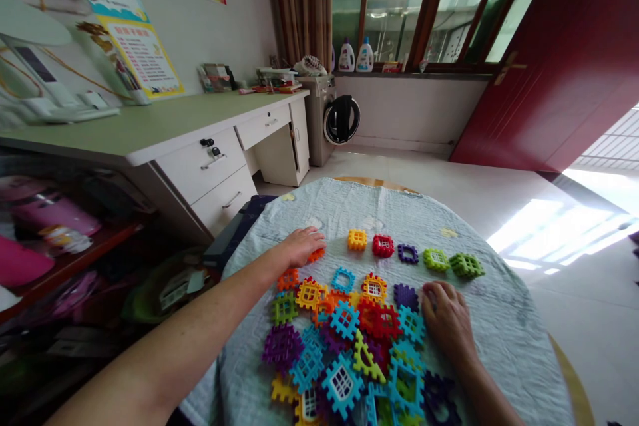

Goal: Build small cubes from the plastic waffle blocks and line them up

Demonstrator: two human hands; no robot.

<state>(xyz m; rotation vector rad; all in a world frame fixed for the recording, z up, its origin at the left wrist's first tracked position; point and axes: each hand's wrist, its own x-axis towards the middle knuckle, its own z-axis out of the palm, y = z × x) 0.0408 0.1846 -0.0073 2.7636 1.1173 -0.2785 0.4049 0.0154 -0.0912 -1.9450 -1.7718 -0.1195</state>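
A pile of colourful plastic interlocking window blocks (349, 339) lies on a round table covered by a pale quilted cloth (504, 326). Beyond the pile, single blocks stand in a row: yellow (357, 239), red (383, 245), purple (408, 253), and two green ones (436, 259) (466, 265). My left hand (302, 245) rests palm down at the left end of that row, covering an orange block (316, 255). My right hand (446, 319) lies flat on the cloth at the pile's right edge, next to a purple block (405, 295), with nothing visibly held.
A pale green desk (150, 126) with white drawers stands to the left. A washing machine (332, 118) sits under the window at the back. A dark red door (564, 60) is at right, and shelves with pink items (50, 219) are at near left.
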